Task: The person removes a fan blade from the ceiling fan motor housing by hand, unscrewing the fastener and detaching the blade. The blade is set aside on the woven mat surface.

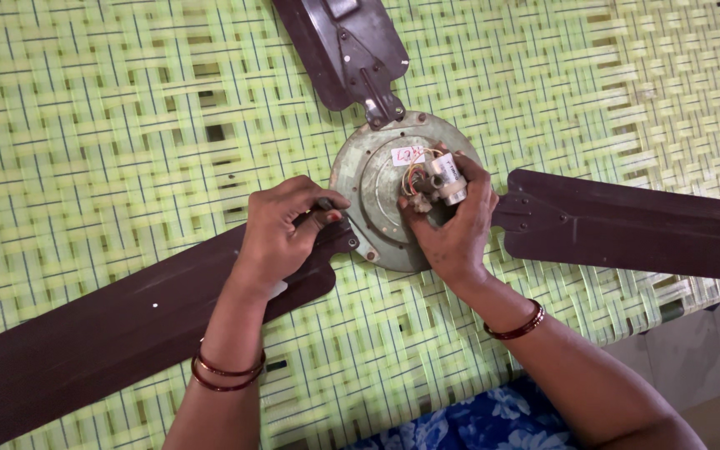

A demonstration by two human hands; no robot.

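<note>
A brown-bladed ceiling fan (127, 325) lies on a green woven cot (110, 108). Its round motor housing (368, 179) is in the centre. The right hand (453, 225) grips the white capacitor (446, 177) there; the left hand (281, 233) pinches a dark tool (324, 204).

From my feed, nearly the whole view is filled by a woven surface (110, 108) of pale green straps, interlaced in a basket pattern with small dark gaps between the strands. I cannot tell whether it is a cot or a mat. Its edge runs diagonally toward four o'clock, where I see a strip of pale tiled floor (710, 350) with small dark corner insets. Blue floral cloth (468, 421) shows at six o'clock. The light is soft, even daylight, throwing faint shadows.
</note>
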